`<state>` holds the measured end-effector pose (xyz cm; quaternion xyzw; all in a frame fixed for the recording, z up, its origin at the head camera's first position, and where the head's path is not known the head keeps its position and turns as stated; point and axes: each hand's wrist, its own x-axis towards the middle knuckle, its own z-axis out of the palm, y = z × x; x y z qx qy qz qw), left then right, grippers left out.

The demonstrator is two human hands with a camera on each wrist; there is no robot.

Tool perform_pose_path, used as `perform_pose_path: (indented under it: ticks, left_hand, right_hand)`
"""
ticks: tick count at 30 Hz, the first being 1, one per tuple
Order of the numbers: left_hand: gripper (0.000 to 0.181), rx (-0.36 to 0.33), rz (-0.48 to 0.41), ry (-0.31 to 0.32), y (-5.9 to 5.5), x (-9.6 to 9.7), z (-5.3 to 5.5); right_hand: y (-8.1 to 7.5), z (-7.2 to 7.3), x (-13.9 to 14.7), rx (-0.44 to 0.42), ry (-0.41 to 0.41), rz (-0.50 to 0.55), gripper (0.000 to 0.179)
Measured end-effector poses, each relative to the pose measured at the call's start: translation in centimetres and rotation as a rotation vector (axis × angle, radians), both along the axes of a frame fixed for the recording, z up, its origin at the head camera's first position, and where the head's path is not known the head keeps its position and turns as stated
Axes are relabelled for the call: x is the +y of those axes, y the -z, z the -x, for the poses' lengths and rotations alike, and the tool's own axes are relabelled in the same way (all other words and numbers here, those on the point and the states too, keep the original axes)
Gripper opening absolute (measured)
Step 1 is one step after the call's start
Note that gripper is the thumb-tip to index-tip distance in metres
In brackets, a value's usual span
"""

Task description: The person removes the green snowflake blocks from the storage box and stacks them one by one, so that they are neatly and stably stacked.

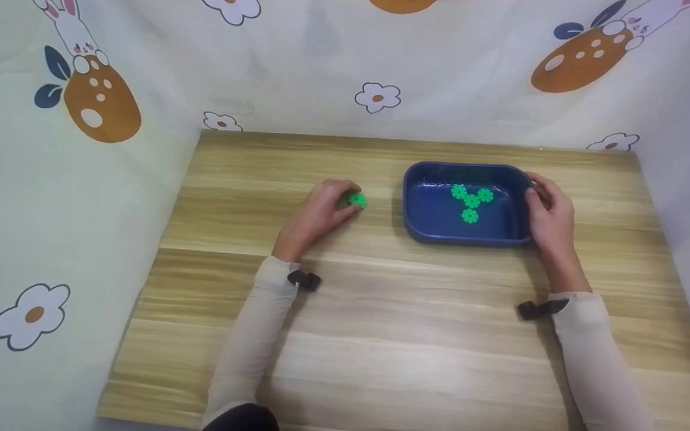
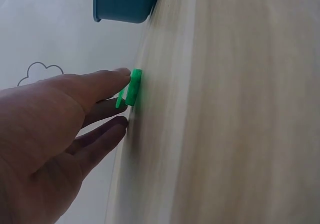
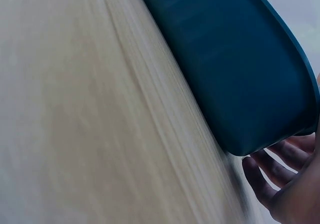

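In the head view my left hand (image 1: 321,209) pinches a green notched plastic disc (image 1: 357,200) between thumb and fingertips, low over the table left of the bin. Side-on in the left wrist view, a thin green disc (image 2: 120,98) stands between the fingers, right beside a thicker green piece (image 2: 133,87) against the tabletop. Whether those two are joined I cannot tell. My right hand (image 1: 551,212) grips the right end of a dark blue rectangular bin (image 1: 468,239), thumb at the rim and fingers on the outer wall. Several green discs (image 1: 471,201) lie flat on its floor.
The bin stands on a wood-grain table (image 1: 393,311). A patterned cloth wall (image 1: 297,78) rises along the back edge, with more cloth at the left and right sides. Each sleeve carries a small black wrist camera (image 1: 304,279).
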<state>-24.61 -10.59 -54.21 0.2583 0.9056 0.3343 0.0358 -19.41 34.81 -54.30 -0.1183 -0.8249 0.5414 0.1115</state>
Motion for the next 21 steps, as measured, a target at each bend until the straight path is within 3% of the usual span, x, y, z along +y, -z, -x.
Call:
perform_pose_path:
  ticks: [10, 21]
  left_hand:
    - [0.031, 0.025, 0.031, 0.010, 0.08, 0.11, -0.06]
    - [0.036, -0.003, 0.035, 0.009, -0.05, -0.03, -0.20]
  right_hand:
    - [-0.05, 0.07, -0.07, -0.030, 0.006, 0.024, 0.041]
    - [0.01, 0.07, -0.04, -0.038, 0.008, 0.014, 0.040]
